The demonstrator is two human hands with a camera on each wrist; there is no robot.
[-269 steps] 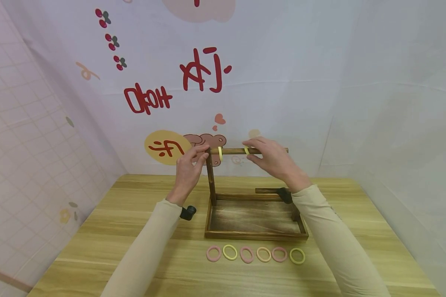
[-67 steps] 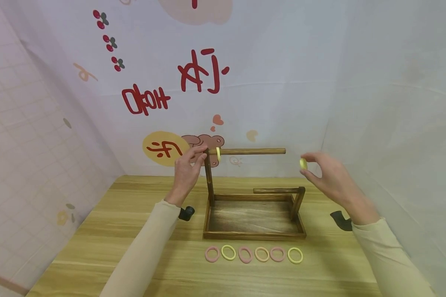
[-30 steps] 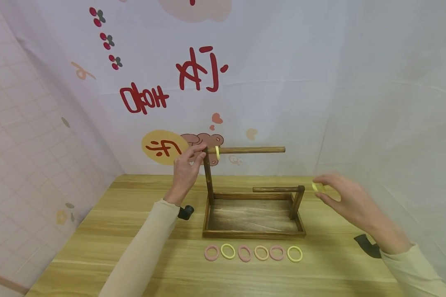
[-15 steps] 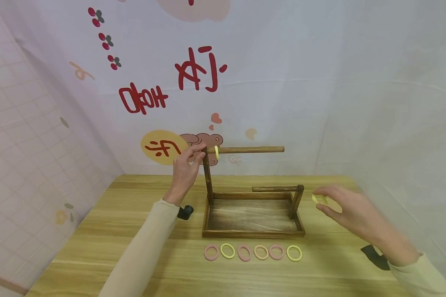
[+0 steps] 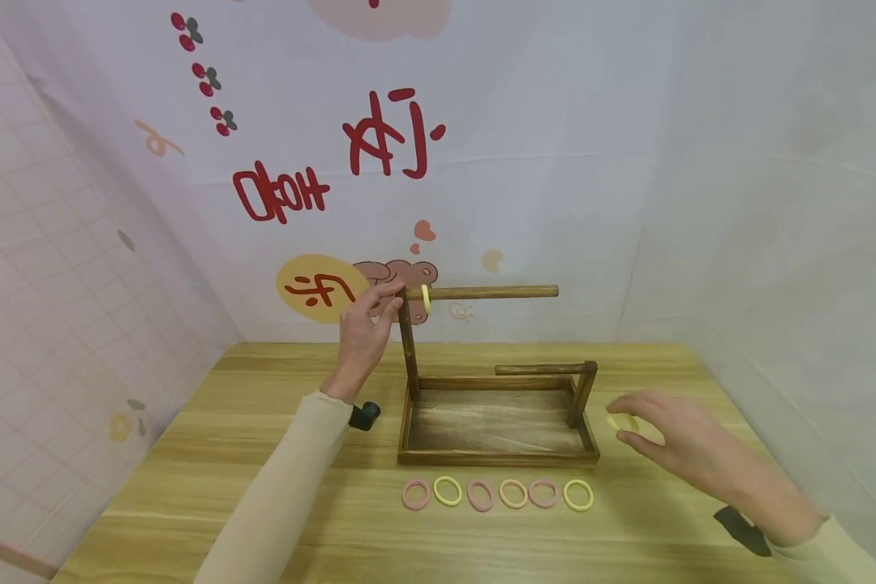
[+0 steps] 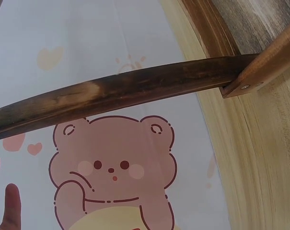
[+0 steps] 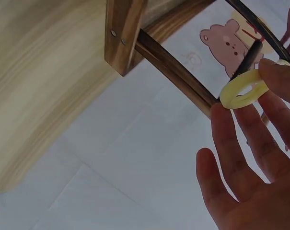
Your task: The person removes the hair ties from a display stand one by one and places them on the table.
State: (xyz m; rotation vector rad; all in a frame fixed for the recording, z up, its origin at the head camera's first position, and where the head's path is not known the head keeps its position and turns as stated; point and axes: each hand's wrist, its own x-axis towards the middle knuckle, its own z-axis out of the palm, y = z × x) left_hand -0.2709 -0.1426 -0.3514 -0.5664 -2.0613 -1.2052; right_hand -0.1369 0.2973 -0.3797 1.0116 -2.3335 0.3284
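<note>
With its thumb and fingertips, my left hand (image 5: pixel 361 341) holds the top corner of the tall post on a dark wooden rack (image 5: pixel 409 349). One yellow hair tie (image 5: pixel 427 300) hangs on the rack's upper bar (image 5: pixel 496 293), close to that post. To the right of the rack, above the table, my right hand (image 5: pixel 689 442) pinches another yellow hair tie (image 5: pixel 612 422) between thumb and fingers. The right wrist view shows this pinched hair tie (image 7: pixel 233 99) clear of the bars. Only a few fingertips of the left hand show in the left wrist view.
A shorter post on the rack's right carries a lower bar (image 5: pixel 536 370). The rack's tray base (image 5: pixel 496 459) stands on the wood-grain table (image 5: pixel 277 503). In front lies a row of several pink, yellow and orange hair ties (image 5: pixel 513 494). A printed cloth wall (image 5: pixel 540 162) rises behind.
Earlier the second yellow hair tie was around the upper bar in my right hand. It came off the bar's right end and moved down, right of the rack. My left hand stayed put.
</note>
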